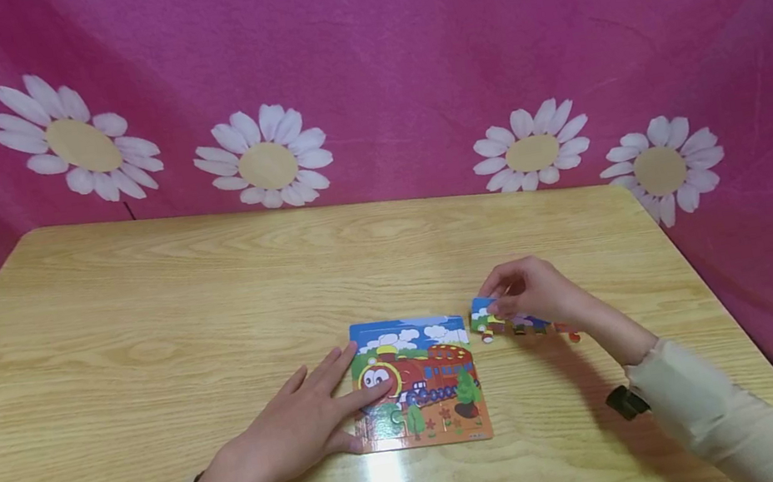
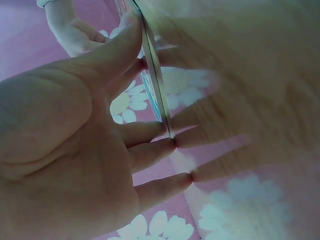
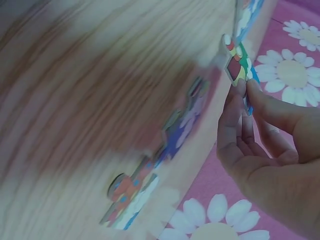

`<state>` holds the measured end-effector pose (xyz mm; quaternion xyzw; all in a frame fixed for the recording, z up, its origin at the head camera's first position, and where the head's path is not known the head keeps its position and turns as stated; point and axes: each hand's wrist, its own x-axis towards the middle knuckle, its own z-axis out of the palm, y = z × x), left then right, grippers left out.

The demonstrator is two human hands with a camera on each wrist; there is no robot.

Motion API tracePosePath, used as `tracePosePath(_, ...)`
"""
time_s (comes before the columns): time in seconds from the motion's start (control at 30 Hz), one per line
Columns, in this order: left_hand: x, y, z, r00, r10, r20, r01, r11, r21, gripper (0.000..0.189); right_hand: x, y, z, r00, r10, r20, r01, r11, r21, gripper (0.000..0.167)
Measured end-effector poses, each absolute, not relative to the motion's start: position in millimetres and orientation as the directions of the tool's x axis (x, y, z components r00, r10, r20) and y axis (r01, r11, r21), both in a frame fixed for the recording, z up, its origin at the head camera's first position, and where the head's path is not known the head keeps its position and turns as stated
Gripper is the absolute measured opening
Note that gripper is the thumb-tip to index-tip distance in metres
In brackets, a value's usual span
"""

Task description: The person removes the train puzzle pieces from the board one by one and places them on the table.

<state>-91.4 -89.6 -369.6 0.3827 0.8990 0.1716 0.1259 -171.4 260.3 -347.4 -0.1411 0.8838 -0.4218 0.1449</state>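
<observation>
A jigsaw puzzle (image 1: 452,416) with a red cartoon train lies flat on the table. My left hand (image 1: 301,419) rests on its left side, fingers spread and straight, the index finger over the train's face; in the left wrist view the left hand (image 2: 75,130) touches the board's edge. To the right of the board, my right hand (image 1: 542,292) pinches a puzzle piece (image 1: 480,315) between thumb and fingers. In the right wrist view this puzzle piece (image 3: 242,62), coloured green, yellow and blue, is tilted up off the table.
Loose puzzle pieces lie under and beside the right hand, among them a purple-blue one (image 3: 185,127) and an orange-red one (image 3: 131,192). The wooden table (image 1: 177,308) ends at a pink cloth (image 1: 374,66) with large white daisies behind it.
</observation>
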Motion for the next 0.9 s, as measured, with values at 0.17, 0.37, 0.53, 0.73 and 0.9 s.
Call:
tracePosePath(0.17,-91.6,-90.5,-369.0,-0.675,0.732,-0.09,0.646,0.646,0.406,0.061,-175.7,261.2,-354.4,-0.924,-0.366,-0.11,-0.178,0.667,-0.724,0.01)
tracePosePath(0.37,-91.5,-90.3,-369.0,-0.673,0.734,-0.091,0.645,0.643,0.412,0.061,-178.7,258.6,-359.7,-0.927,-0.365,-0.085,-0.23,0.733,-0.641,0.008)
tracePosePath(0.53,-91.5,-89.9,-369.4,-0.675,0.733,-0.086,0.647,0.644,0.409,0.061,-178.8,258.1,-362.3,-0.927,-0.354,-0.12,-0.204,0.749,-0.631,0.008)
tracePosePath(0.73,-91.4,-90.0,-370.0,-0.673,0.735,-0.082,0.651,0.642,0.404,0.061,-180.7,256.9,-365.4,-0.927,-0.353,-0.125,-0.205,0.757,-0.621,0.008)
tracePosePath(0.9,-91.6,-89.9,-369.3,-0.673,0.735,-0.084,0.647,0.64,0.413,0.061,-181.5,257.8,-367.3,-0.927,-0.356,-0.122,-0.212,0.761,-0.613,0.008)
